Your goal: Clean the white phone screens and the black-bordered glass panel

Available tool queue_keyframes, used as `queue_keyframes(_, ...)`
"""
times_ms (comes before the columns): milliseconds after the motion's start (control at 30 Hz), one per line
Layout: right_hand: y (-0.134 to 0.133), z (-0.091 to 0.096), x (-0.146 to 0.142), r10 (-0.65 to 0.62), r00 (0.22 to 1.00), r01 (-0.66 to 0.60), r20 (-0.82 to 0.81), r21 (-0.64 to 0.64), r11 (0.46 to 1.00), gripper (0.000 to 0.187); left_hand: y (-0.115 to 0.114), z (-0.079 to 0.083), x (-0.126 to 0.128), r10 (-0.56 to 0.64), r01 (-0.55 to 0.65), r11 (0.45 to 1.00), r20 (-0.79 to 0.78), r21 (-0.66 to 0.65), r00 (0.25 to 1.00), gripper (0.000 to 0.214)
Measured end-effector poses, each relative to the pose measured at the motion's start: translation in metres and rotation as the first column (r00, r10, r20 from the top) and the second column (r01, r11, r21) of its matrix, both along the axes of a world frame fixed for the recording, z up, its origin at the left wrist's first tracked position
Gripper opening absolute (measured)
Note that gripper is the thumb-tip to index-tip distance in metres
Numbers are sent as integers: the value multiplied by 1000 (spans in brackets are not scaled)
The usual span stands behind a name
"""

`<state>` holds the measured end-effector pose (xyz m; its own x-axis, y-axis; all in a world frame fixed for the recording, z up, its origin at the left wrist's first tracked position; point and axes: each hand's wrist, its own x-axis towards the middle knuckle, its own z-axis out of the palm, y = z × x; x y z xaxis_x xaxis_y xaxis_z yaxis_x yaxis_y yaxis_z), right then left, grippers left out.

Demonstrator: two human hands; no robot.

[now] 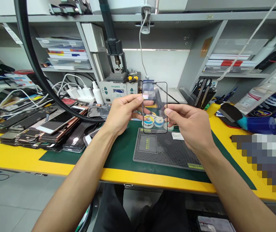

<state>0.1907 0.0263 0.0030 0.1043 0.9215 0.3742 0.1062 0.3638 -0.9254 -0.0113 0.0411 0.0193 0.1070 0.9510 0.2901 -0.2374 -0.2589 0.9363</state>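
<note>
Between my two hands a clear phone screen glass [156, 108] with a thin black border stands upright, raised above the bench. My left hand [128, 111] pinches its left edge, thumb in front and some fingers showing behind. On the opposite edge, the thumb and fingertips of my right hand [187, 124] are closed. Through the clear pane I see several small spools [159, 121] on the bench. Below it lies a dark grey perforated mat [169, 151] with a small white strip [178, 136] on it.
Stacks of phones and screens [51, 125] crowd the left side. A grey machine [118, 90] with dials stands behind. A black cable [35, 71] arcs across the left foreground. Tools [204, 91], bottles [253, 93] and a blue-handled brush [256, 124] sit at the right.
</note>
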Motion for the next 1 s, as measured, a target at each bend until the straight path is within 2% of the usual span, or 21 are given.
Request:
queue_keyframes(467, 1, -1, 1, -5, 1000, 5, 5, -41, 999, 25, -1, 0, 1, -4, 3, 999, -8, -39, 1000, 22)
queue_keyframes(700, -1, 4, 1, 22, 1000, -21, 16, -53, 998, 28, -4, -1, 3, 44, -44, 999, -33, 19, 998, 30)
queue_keyframes(1000, -1, -1, 3, 47, 999, -48, -15, -36, 998, 33, -4, -2, 1, 57, -55, 998, -73, 31, 996, 33)
